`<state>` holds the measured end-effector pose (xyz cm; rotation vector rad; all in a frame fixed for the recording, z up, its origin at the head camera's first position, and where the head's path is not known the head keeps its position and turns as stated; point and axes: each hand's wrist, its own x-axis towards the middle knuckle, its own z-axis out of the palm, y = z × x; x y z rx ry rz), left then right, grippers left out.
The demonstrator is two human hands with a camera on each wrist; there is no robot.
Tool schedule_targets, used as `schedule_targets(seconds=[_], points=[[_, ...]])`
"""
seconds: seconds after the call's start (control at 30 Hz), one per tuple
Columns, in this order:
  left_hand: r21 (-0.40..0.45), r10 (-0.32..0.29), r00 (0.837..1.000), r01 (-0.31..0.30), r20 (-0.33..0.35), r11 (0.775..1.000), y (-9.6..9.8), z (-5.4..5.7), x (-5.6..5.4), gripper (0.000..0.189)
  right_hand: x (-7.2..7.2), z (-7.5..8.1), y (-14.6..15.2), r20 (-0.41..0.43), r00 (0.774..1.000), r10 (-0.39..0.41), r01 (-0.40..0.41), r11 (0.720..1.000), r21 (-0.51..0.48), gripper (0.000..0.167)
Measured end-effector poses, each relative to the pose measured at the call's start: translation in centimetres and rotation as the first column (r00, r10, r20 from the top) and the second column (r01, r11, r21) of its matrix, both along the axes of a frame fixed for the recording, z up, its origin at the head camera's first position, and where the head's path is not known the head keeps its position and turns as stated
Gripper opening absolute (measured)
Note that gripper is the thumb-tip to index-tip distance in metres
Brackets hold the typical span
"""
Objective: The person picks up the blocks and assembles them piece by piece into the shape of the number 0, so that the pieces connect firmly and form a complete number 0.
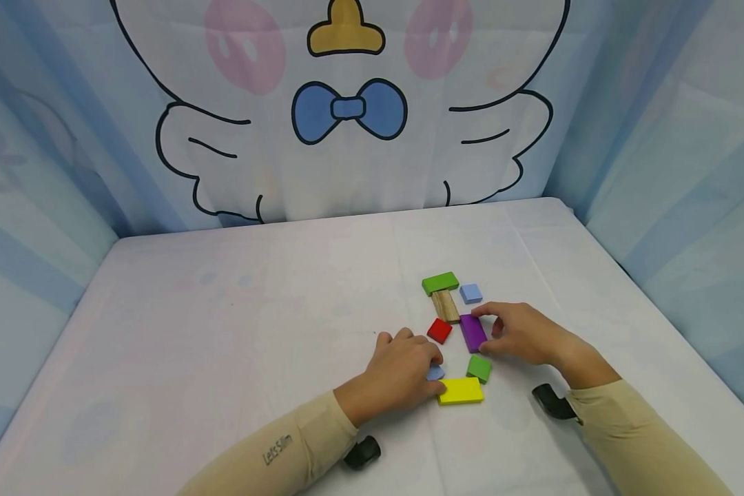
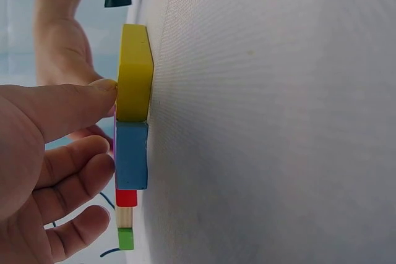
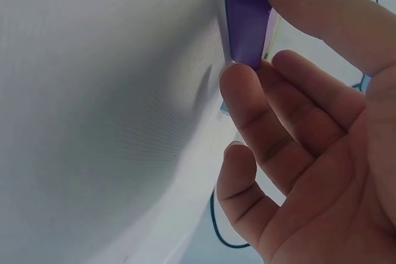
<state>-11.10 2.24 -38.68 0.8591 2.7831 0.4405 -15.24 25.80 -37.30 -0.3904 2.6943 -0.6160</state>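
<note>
In the head view, my right hand (image 1: 527, 334) pinches a purple block (image 1: 473, 333) by its far and near ends, thumb at the near one. The right wrist view shows the thumb against that purple block (image 3: 250, 23), other fingers loosely bent. My left hand (image 1: 399, 372) lies over a light blue block (image 1: 435, 373), mostly covered. Its thumb tip touches the top edge of a yellow block (image 1: 461, 391). In the left wrist view, its fingertips are at the upper edge of the blue block (image 2: 132, 156), which stands end to end with the yellow block (image 2: 135, 72).
Beyond the left hand lie a red block (image 1: 439, 331), a wooden block (image 1: 445, 306) and a long green block (image 1: 440, 283). A small blue block (image 1: 471, 293) sits behind the purple one. A green square block (image 1: 479, 368) touches the yellow block. Curtains surround the white-covered table (image 1: 254, 310).
</note>
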Motion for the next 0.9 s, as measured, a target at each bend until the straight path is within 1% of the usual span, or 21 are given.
schedule_targets(seconds=[0.43,0.9], points=[[0.003,-0.005,1.0,0.005,0.0,1.0,-0.04,0.06,0.08,0.036,0.08,0.1,0.1,0.004,1.0,0.015,-0.015,1.0,0.017,0.06],[-0.003,0.0,1.0,0.0,0.01,1.0,0.02,0.07,0.06,0.037,0.26,0.15,0.07,0.021,1.0,0.0,0.0,1.0,0.023,0.061]])
